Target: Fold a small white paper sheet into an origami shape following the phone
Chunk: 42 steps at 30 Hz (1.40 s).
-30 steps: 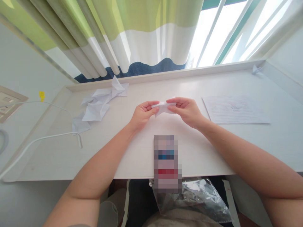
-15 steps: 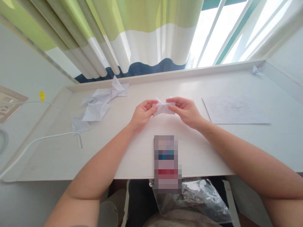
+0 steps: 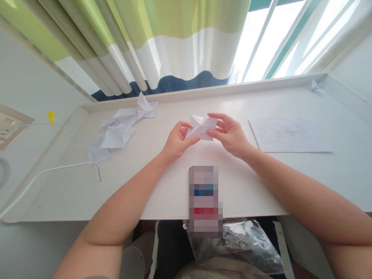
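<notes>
white folded paper (image 3: pixel 201 126) extends lengthwise left to right.

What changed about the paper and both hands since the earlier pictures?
The small folded white paper now shows more of its creased face. The left hand spread its thumb rightward, away from its index finger; the right hand moved its index finger farther from its thumb, its grip still on the paper. Unchanged: the pile of folded white papers at left, the lined white sheet at right.

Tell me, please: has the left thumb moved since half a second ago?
Yes: the left thumb has moved rightward and slightly closer to the table's near edge.
</notes>
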Each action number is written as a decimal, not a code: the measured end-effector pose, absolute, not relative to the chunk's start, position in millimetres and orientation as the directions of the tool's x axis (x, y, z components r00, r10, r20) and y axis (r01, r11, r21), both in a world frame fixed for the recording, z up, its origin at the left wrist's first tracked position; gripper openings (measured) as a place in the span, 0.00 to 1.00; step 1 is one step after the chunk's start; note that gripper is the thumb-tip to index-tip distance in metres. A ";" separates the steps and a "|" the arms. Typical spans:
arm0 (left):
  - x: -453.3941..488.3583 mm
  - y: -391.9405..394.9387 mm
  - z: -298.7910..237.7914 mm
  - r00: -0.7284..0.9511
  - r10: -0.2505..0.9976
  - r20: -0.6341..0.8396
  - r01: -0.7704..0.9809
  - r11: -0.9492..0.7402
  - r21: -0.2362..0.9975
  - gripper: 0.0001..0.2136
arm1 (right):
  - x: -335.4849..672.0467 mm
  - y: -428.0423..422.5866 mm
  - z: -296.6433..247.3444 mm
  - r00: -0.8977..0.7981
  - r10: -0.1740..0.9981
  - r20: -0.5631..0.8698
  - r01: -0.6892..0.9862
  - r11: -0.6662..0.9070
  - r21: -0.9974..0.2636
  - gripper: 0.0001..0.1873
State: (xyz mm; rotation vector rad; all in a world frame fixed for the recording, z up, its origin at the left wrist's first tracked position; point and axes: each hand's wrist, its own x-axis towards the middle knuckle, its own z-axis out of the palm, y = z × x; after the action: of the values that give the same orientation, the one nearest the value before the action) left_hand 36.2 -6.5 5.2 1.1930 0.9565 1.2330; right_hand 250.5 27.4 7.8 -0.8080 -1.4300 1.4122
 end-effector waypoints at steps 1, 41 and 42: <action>35.9 -5.9 4.4 0.122 0.988 0.090 -0.154 -0.071 0.985 0.27 | 250.9 27.4 8.2 -0.346 0.925 0.156 -0.150 0.110 -0.983 0.33; 29.5 -1.2 8.0 0.081 0.996 -0.044 -0.317 0.068 0.946 0.26 | 249.8 33.8 4.5 -0.297 0.950 0.100 -0.258 0.021 -0.966 0.20; 29.5 -0.5 7.7 0.065 0.997 -0.043 -0.327 0.062 0.943 0.27 | 250.2 34.1 4.4 -0.287 0.952 0.107 -0.259 0.030 -0.965 0.20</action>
State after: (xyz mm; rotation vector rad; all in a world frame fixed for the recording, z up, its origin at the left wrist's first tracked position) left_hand 29.5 -0.5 7.7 0.9501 0.9451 1.2694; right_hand 250.2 34.1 4.4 -0.8080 -1.2584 1.4811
